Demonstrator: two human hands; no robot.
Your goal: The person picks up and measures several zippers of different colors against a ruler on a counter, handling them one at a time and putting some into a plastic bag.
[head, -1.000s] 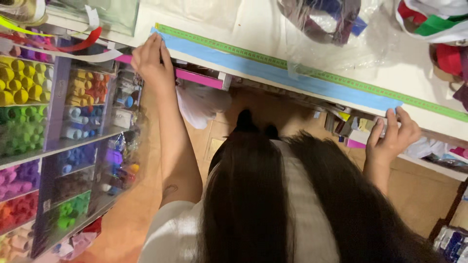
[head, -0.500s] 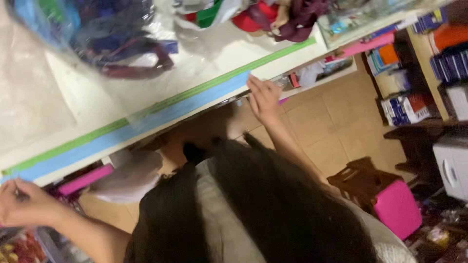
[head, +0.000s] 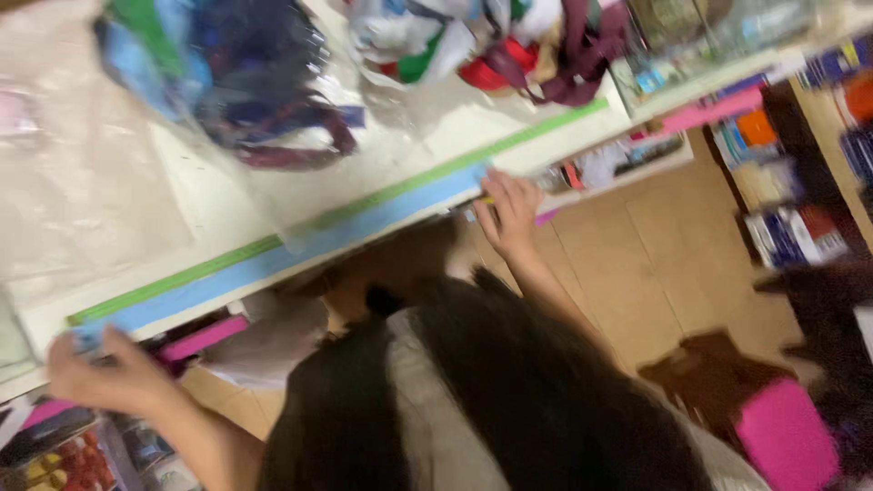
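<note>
Along the near edge of the tabletop (head: 109,209) runs a long blue strip (head: 300,250), with a thinner green strip (head: 436,173) just beyond it. Each of the person's hands is at one end of the blue strip. The work in hand looks like holding or smoothing that strip against the edge.

The left hand (head: 114,377) sits at the strip's left end with the wrist bent and the forearm coming up from below. Its fingers (head: 86,350) curl around the end, but the blur hides whether they actually pinch it. The right hand (head: 509,214) reaches forward on a nearly straight arm. Its fingers (head: 500,186) are released and spread, lying flat on the strip's right end.

Beyond both sets of fingers, well apart from them, a clear plastic bag (head: 227,82) of dark and blue things lies on the tabletop. To judge from this, any further handling calls for both ends kept level and the strip taut between the hands.
</note>
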